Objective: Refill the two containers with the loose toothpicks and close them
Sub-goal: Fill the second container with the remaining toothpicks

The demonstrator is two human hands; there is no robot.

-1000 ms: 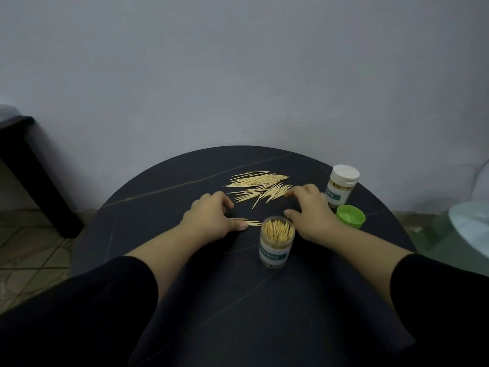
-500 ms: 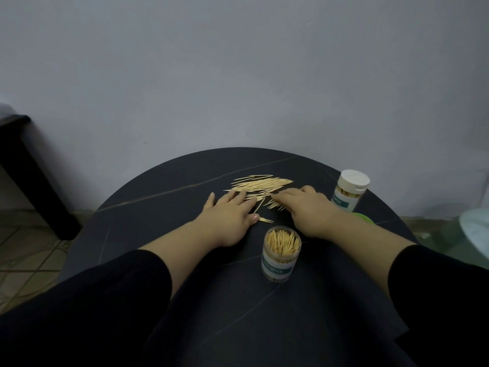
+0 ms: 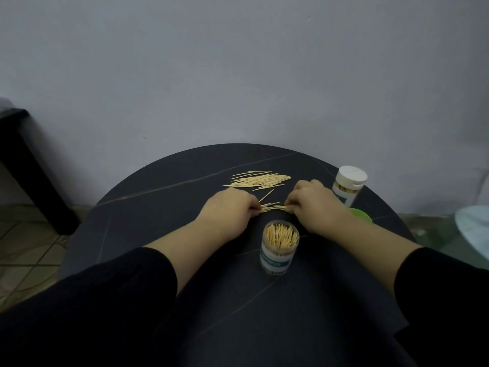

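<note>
A pile of loose toothpicks (image 3: pixel 260 180) lies at the far middle of the round black table (image 3: pixel 158 234). A small bundle of toothpicks (image 3: pixel 272 207) lies nearer, and my left hand (image 3: pixel 230 210) and my right hand (image 3: pixel 312 202) pinch it from either end with curled fingers. An open clear container (image 3: pixel 279 247) full of toothpicks stands upright just in front of my hands. A second container (image 3: pixel 348 188) with a white lid stands at the right. A green lid (image 3: pixel 361 215) lies beside it, partly hidden by my right wrist.
A grey wall rises close behind the table. A dark piece of furniture (image 3: pixel 23 165) stands at the left over a tiled floor. A pale round object (image 3: pixel 473 231) sits at the right edge. My black sleeves fill the bottom corners.
My hands pulled a few toothpicks away from the pile toward me. Their fingers, flat on the table before, now curl and pinch that small bundle between them.
</note>
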